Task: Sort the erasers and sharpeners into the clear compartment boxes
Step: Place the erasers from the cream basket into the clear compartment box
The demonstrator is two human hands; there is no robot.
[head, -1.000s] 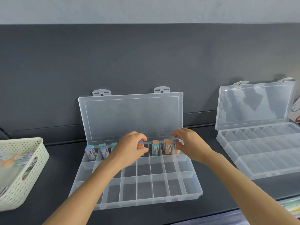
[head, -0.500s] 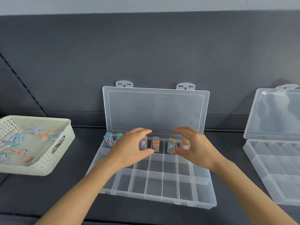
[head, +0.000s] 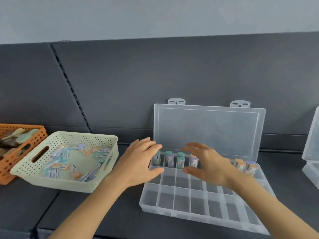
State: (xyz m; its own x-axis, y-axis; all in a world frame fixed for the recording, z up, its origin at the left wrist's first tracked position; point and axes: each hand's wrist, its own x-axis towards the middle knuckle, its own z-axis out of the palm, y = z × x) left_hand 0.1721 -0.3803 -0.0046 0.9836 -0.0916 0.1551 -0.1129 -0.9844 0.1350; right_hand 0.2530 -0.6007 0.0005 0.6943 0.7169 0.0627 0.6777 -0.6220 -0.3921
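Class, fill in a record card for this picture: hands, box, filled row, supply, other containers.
Left hand: open, empty, over back row's left end
Right hand: open, empty, over back row
Clear compartment box: lid up
Small items: upright in back row
Cream basket: loose items inside
Orange basket: far left
Second clear box: right edge

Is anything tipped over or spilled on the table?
Nothing stands out. The erasers in the back row of the clear box stand upright in their compartments, and none lie outside it. The ones in the cream basket lie jumbled, but all are inside it. The left hand and right hand hover open over the box.
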